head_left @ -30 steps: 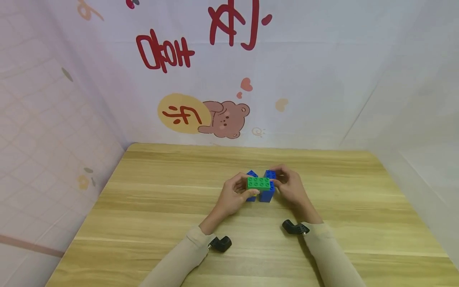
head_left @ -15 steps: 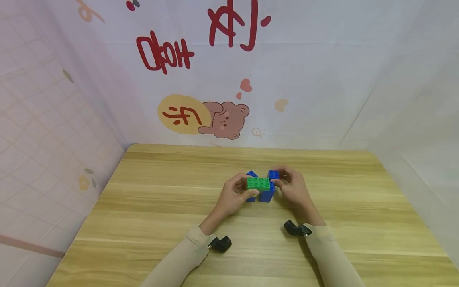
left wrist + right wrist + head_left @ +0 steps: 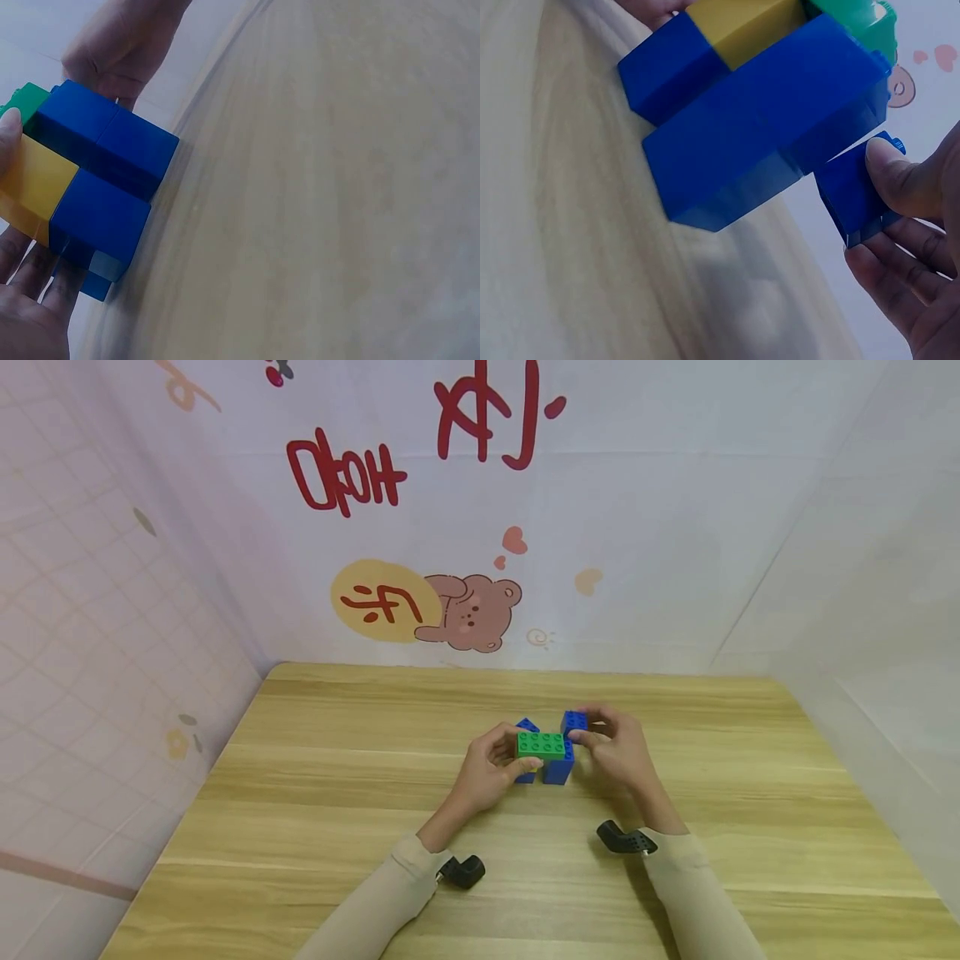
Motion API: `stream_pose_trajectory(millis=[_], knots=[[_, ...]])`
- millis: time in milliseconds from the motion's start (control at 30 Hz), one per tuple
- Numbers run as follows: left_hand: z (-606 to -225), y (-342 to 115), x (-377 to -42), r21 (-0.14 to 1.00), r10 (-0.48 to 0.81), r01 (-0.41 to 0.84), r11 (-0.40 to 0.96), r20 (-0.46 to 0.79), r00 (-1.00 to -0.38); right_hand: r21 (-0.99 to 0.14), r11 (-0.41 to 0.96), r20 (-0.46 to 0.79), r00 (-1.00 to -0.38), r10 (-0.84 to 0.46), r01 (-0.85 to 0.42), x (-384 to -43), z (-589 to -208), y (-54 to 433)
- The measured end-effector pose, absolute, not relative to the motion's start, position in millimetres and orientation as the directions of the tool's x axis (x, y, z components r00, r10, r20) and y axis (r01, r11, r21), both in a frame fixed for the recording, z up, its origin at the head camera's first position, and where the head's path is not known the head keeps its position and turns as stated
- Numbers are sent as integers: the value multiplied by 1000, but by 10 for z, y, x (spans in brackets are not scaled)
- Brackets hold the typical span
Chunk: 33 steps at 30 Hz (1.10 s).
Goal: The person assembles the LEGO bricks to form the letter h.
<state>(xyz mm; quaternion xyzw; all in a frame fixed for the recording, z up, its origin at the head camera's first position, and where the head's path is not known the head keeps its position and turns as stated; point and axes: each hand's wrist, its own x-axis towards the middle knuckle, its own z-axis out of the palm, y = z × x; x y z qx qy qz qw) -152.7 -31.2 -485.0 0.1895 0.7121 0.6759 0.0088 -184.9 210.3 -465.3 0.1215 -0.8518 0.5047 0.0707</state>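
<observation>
A structure of toy building bricks stands near the table's middle. Across its top lies a green brick (image 3: 540, 743) with round studs. Under it, a yellow brick (image 3: 37, 180) sits on a blue brick (image 3: 101, 214), beside a taller column of stacked blue bricks (image 3: 757, 120). Thumb and fingers of my left hand (image 3: 483, 770) grip the green and yellow bricks from the left side. My right hand (image 3: 621, 750) pinches a separate blue brick (image 3: 847, 191) by its sides, studs up, close beside the column's top. Another blue brick (image 3: 527, 724) shows behind the green one.
The bricks stand on a wood-grain table (image 3: 360, 827). A white wall cloth (image 3: 637, 527) with red characters and a bear print rises behind the far edge. Black wrist mounts (image 3: 462, 872) stick out from both sleeves.
My right hand has shifted a little right and away from me with the blue brick, which now sits farther from the green brick. The left hand and the structure have stayed in place.
</observation>
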Motion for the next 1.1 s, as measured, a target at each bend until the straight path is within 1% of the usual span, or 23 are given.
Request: stream_pose_trajectory(millis=[200,567,833,1100], knots=[[-4860,-305,-1525,965,281,261,-7,252,-926,-842,447,265,-954,-142,-301,-1806,-4565,2086],[-4852,-305,-1528,961,283,276,20,260,-923,-836,417,318,-934,-163,-357,-1754,-4393,2058],[-4838,-320,-1533,959,289,282,4,269,-919,-805,415,387,-906,-173,-424,-1731,-4295,2027],[-4843,-322,-1529,959,289,283,4,269,-919,-800,425,389,-906,-170,-423,-1677,-4234,1990]])
